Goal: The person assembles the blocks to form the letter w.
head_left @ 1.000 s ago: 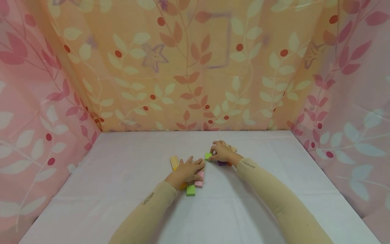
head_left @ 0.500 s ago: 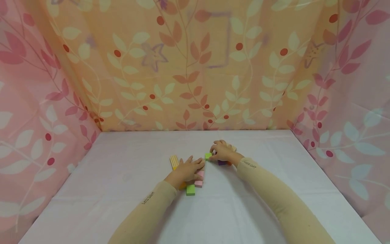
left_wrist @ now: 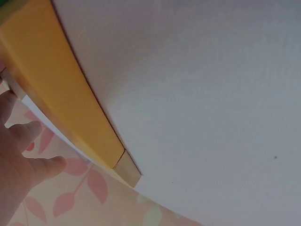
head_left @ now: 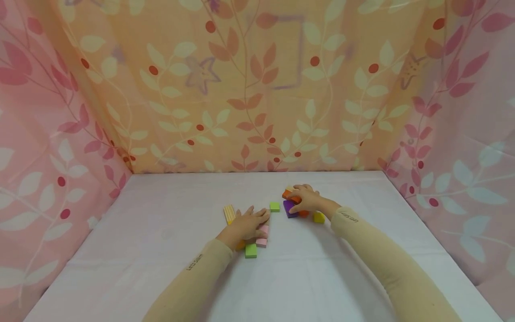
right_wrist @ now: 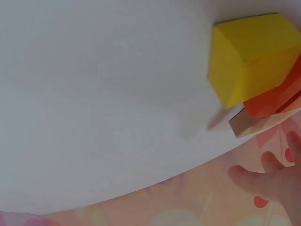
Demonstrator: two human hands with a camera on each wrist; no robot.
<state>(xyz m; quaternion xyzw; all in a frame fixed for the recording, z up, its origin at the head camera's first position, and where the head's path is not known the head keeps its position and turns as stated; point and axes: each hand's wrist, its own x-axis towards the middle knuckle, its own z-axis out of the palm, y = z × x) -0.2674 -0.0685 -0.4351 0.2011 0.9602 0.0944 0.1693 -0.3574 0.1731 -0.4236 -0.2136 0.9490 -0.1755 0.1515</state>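
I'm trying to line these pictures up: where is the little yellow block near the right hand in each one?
Head: right of centre, the yellow block sits just below the right hand.
Left wrist: not in it; the long block there is a deeper yellow-orange.
Right wrist: large, at upper right, the yellow block.
Shared landmark: the leaf-patterned cloth, across the head view's top and along both wrist views' bottom edges.

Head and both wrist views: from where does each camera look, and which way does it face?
Head: worn on the head, facing forward and down at the table; left hand, right hand and sleeves show.
Left wrist: on that wrist, facing an amber block; left fingers show.
Right wrist: on that wrist, facing a yellow block; right fingers show.
Head and right wrist share, apparently, the yellow block.
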